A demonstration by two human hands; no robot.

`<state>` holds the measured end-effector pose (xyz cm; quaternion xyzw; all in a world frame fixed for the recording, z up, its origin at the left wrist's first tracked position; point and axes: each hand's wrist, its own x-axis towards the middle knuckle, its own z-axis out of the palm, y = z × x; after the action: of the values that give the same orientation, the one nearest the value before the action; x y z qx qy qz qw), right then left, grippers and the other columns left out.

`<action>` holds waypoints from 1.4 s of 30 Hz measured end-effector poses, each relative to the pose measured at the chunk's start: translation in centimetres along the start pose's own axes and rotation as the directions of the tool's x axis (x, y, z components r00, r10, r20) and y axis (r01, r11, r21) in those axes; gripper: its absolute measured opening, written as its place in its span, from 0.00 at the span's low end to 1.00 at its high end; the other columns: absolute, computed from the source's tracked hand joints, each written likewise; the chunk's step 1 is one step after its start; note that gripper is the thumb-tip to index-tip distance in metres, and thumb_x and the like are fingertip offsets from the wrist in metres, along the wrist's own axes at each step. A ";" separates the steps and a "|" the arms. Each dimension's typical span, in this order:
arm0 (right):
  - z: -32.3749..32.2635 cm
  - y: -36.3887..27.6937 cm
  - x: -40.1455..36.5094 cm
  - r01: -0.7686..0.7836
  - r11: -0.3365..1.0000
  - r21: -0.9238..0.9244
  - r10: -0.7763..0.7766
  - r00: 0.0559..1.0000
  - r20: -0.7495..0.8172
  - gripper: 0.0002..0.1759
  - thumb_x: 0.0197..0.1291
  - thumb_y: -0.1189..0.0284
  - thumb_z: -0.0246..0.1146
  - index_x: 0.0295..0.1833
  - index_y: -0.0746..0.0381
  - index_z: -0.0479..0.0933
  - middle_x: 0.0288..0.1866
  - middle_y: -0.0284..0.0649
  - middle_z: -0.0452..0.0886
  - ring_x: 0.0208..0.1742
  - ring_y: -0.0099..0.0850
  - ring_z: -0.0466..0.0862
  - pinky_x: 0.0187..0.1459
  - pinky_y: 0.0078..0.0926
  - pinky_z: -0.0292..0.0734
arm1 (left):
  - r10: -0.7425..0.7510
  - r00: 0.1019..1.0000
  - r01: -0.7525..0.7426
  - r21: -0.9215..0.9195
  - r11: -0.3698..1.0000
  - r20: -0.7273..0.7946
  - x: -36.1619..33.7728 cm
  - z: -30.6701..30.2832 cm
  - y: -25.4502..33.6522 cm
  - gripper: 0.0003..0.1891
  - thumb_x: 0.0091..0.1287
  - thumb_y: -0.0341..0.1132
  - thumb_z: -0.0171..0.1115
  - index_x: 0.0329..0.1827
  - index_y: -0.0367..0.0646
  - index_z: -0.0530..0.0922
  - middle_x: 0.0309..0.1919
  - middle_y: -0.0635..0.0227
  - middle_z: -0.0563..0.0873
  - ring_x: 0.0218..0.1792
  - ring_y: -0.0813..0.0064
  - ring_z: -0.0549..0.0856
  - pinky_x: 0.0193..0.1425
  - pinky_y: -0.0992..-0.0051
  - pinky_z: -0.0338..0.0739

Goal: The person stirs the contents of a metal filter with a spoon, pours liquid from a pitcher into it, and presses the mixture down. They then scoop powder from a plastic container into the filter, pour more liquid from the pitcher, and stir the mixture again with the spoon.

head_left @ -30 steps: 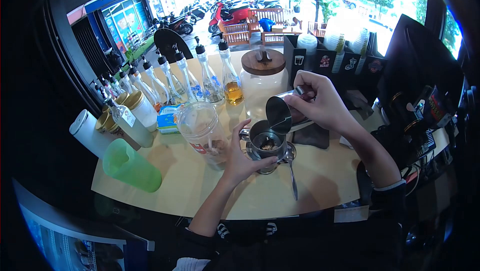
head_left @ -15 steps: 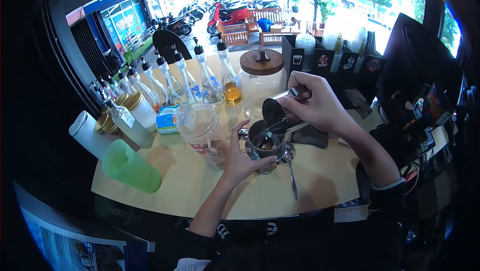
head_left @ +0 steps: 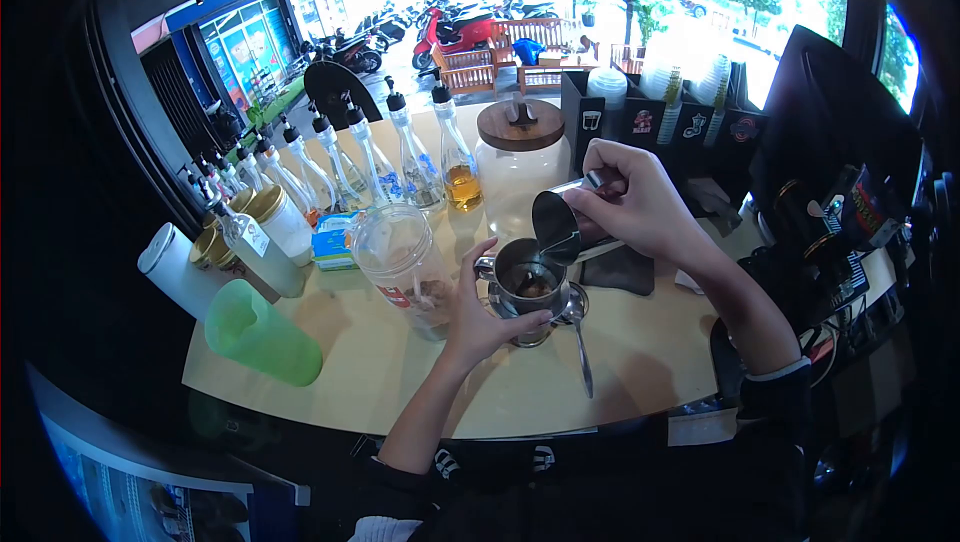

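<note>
My left hand (head_left: 482, 320) curls round a metal mug (head_left: 545, 317) standing on the table, thumb on its near side and fingers by its handle. Dark contents with a paler lump show inside the mug. My right hand (head_left: 640, 204) grips the handle of a steel pitcher (head_left: 556, 222), tilted with its lip over the mug's rim. Beside the mug lies a metal spoon (head_left: 583, 354). Left of my left hand stands an open clear plastic jar (head_left: 395, 247) with something brown low inside.
A green plastic jug (head_left: 265, 337) stands at the left. Several pump bottles (head_left: 425, 172) line the back edge beside a large jar with a wooden lid (head_left: 522, 127). A dark cloth (head_left: 620, 274) lies right of the mug; a black cup organizer (head_left: 640, 122) is behind.
The steel pitcher has shifted slightly right and is less tipped. A thin stream from its lip no longer shows clearly. My left hand stays on the mug.
</note>
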<state>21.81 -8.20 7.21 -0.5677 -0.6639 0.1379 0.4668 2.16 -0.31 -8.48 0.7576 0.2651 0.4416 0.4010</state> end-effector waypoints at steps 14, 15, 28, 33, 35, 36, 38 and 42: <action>0.2 -0.6 0.5 0.018 0.998 -0.061 -0.015 0.999 0.045 0.15 0.63 0.76 0.64 0.32 0.64 0.63 0.22 0.24 0.61 0.26 0.10 0.65 0.27 0.13 0.76 | 0.006 1.000 -0.006 0.043 0.999 0.004 0.0 -0.1 0.0 0.57 0.34 0.49 0.85 0.70 0.45 0.61 0.59 0.57 0.75 0.61 0.61 0.75 0.67 0.61 0.68; 0.2 -0.5 0.5 0.018 0.998 -0.061 -0.016 0.999 0.044 0.15 0.63 0.76 0.64 0.32 0.64 0.63 0.22 0.24 0.61 0.26 0.10 0.65 0.27 0.13 0.76 | 0.004 1.000 -0.005 0.031 1.000 0.002 0.0 0.0 -0.1 0.57 0.35 0.49 0.85 0.70 0.45 0.61 0.58 0.57 0.75 0.60 0.61 0.76 0.66 0.61 0.69; 0.0 -0.1 0.9 0.030 0.999 -0.041 -0.029 0.999 0.027 0.13 0.64 0.75 0.63 0.34 0.64 0.64 0.25 0.30 0.74 0.30 0.11 0.77 0.31 0.14 0.81 | 0.006 1.000 -0.006 -0.004 1.000 -0.010 0.0 0.1 -0.2 0.56 0.35 0.49 0.85 0.69 0.43 0.62 0.57 0.58 0.75 0.59 0.63 0.76 0.65 0.63 0.70; 0.8 0.3 1.2 0.072 0.997 0.042 -0.069 0.996 -0.059 0.16 0.55 0.73 0.69 0.31 0.70 0.68 0.24 0.42 0.72 0.26 0.23 0.72 0.31 0.27 0.74 | -0.003 1.000 0.003 -0.008 1.000 -0.007 0.0 0.1 -0.2 0.56 0.35 0.50 0.85 0.69 0.44 0.62 0.57 0.58 0.75 0.59 0.63 0.76 0.66 0.63 0.70; 1.0 0.4 1.4 0.094 0.996 0.003 -0.094 0.994 -0.058 0.17 0.53 0.72 0.69 0.31 0.70 0.68 0.23 0.42 0.72 0.25 0.25 0.72 0.31 0.28 0.73 | -0.005 1.000 0.005 -0.010 1.000 -0.003 0.0 0.1 -0.3 0.56 0.35 0.50 0.85 0.69 0.44 0.62 0.57 0.58 0.75 0.60 0.63 0.75 0.66 0.63 0.69; 1.0 0.2 1.4 0.096 0.995 0.003 -0.096 0.994 -0.059 0.17 0.53 0.72 0.69 0.31 0.70 0.68 0.23 0.42 0.72 0.25 0.25 0.72 0.31 0.28 0.73 | -0.005 1.000 0.005 -0.002 1.000 -0.005 0.0 0.2 -0.4 0.56 0.35 0.50 0.85 0.69 0.44 0.62 0.58 0.58 0.74 0.60 0.63 0.75 0.66 0.63 0.69; 1.0 -0.2 1.4 0.078 0.995 -0.066 -0.075 0.997 0.034 0.15 0.64 0.75 0.63 0.33 0.65 0.63 0.27 0.30 0.73 0.32 0.13 0.78 0.32 0.15 0.82 | -0.003 1.000 0.003 0.009 1.000 -0.007 0.0 0.1 -0.4 0.57 0.35 0.51 0.85 0.69 0.44 0.62 0.58 0.58 0.74 0.60 0.63 0.75 0.66 0.63 0.69; 1.1 -1.2 1.1 0.076 0.995 -0.059 -0.074 0.997 0.035 0.15 0.64 0.75 0.64 0.32 0.65 0.62 0.26 0.29 0.70 0.33 0.13 0.78 0.31 0.15 0.82 | -0.006 1.000 0.006 -0.002 1.000 0.008 0.0 0.1 -0.2 0.57 0.35 0.51 0.85 0.70 0.44 0.61 0.59 0.58 0.73 0.61 0.63 0.75 0.67 0.63 0.69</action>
<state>20.34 -7.23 8.03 -0.5539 -0.6961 0.1095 0.4434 2.25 -0.22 -8.63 0.7581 0.2654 0.4376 0.4042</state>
